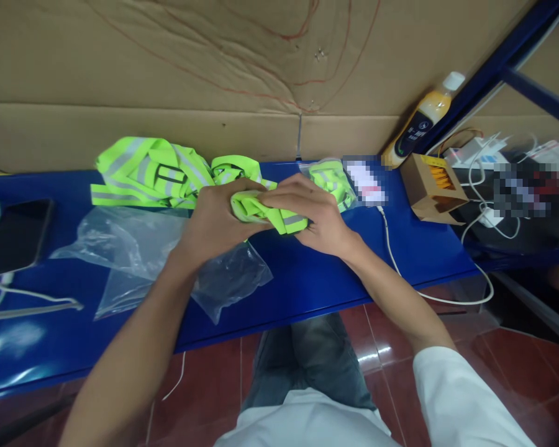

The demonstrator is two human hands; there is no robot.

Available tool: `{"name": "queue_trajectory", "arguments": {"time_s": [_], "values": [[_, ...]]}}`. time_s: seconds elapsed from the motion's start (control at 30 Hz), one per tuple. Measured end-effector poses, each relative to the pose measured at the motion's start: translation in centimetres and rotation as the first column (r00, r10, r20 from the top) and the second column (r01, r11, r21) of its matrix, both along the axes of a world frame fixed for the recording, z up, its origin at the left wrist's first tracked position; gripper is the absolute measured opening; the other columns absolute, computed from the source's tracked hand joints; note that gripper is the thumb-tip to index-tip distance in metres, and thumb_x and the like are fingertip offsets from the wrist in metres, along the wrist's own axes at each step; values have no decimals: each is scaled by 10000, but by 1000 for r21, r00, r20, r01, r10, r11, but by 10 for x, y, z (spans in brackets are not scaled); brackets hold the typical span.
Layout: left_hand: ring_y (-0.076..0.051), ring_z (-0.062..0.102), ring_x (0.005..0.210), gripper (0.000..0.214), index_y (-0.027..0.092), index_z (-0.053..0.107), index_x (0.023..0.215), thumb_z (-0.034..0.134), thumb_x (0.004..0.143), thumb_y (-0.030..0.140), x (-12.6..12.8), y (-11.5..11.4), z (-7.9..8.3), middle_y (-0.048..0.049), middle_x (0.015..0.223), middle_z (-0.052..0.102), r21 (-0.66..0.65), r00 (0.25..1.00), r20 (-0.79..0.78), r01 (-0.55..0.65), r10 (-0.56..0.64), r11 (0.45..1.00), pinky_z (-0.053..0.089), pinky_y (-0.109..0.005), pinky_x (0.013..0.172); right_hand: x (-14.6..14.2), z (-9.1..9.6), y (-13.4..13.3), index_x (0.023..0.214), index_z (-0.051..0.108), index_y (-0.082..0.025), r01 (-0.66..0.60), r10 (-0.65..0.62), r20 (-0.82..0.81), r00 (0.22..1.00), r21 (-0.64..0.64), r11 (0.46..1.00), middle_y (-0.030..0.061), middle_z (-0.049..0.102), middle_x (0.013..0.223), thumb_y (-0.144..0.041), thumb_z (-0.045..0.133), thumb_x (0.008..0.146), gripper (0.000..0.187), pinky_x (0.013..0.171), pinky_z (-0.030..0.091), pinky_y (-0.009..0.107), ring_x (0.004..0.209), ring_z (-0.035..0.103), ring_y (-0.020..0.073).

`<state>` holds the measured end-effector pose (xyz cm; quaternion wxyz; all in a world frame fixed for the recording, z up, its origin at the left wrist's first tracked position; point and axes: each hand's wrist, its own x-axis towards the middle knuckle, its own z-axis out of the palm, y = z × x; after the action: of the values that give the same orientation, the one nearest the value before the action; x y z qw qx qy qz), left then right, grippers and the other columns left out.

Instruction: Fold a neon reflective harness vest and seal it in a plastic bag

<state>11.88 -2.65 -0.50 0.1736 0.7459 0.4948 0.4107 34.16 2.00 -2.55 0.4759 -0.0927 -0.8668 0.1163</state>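
Both my hands grip a folded neon-yellow reflective vest (261,211) above the blue table (317,273). My left hand (217,223) is closed on its left end, fingers wrapped round the fabric. My right hand (314,214) is closed over its right end, thumb on top. Under my left wrist lies a clear plastic bag (233,276). A pile of more neon-yellow vests (149,171) with grey stripes lies just behind my hands. A bagged vest (333,180) sits behind my right hand.
A second clear bag (116,239) lies left of centre. A dark phone (16,236) with white cables sits far left. At the right are a yellow drink bottle (422,121), a small cardboard box (431,186), a white cable (400,267) and chargers. Cardboard lines the back wall.
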Motion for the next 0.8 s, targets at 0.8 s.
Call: {"name": "queue_trajectory", "arguments": {"time_s": [0.8], "values": [[-225, 762, 832, 450, 180, 824, 1072, 986, 698, 370, -2, 1, 2, -43, 995, 834, 110, 951, 310, -36, 0, 993, 641, -374, 792, 2, 6, 4, 1336, 662, -201, -51, -21, -124, 992, -548, 835, 95, 783, 1268, -502, 755, 1012, 452, 975, 683, 351, 1127, 772, 189]]}}
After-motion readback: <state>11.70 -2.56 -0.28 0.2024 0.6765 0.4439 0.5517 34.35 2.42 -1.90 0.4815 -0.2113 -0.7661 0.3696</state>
